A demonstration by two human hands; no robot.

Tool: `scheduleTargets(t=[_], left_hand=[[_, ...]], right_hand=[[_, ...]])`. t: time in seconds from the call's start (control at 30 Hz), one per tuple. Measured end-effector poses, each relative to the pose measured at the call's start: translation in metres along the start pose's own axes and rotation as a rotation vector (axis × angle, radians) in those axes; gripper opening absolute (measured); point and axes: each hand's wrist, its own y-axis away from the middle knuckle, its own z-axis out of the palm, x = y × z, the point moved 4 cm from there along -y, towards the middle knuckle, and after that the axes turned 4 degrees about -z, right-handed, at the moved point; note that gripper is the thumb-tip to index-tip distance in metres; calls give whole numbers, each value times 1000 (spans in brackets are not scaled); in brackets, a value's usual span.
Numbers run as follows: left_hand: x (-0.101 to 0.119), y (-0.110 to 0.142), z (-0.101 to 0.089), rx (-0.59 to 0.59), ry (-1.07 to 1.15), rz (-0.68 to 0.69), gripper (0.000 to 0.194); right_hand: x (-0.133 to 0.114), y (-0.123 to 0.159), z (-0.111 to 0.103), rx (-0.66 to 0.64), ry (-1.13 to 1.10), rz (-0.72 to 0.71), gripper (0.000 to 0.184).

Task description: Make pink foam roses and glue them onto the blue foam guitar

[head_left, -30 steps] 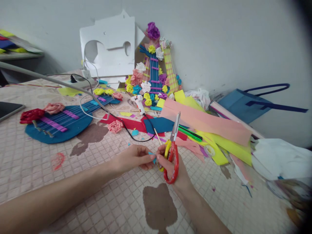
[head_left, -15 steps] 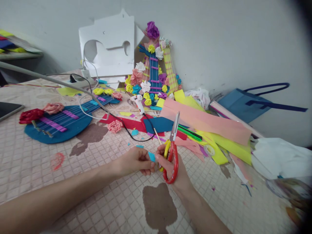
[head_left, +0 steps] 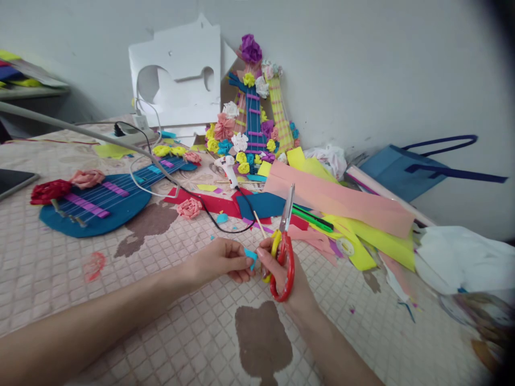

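Between the thumb and fingers of my left hand is a small piece of light blue paper. My right hand holds scissors with one red and one yellow handle, blades pointing up and away from me. The blades look closed together. The right thumb and fingertips are close to the paper's right edge; I cannot tell whether they touch it. Beyond my hands lie a green utility knife, a thin wooden stick and a pink paper rose.
A blue paper guitar with roses lies at the left. The white glue gun trails a black cord across the middle. Pink paper and yellow sheets spread to the right. Decorated guitars and white foam board lean on the wall.
The left fingers have shifted on the light blue paper, which now looks bent at the fingertips. The scissors stay in the right hand, almost unmoved.
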Motion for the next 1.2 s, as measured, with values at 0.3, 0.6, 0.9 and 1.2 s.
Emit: scheduleTargets(t=[0.3,0.6,0.9,1.2], left_hand=[[-2,0,-1,6,14,-13,36],[-1,2,0,19,12,-27,39],[-3,-1,4,-36,-6,-27,38],[-4,-1,7,-92,-44,-7,33]], right_hand=[[5,-1,1,-35,-23,38,24],[4,0,1,-54,-12,26,23],[6,0,0,-26,13,12,21],[6,0,-2,-26,15,-10,21]])
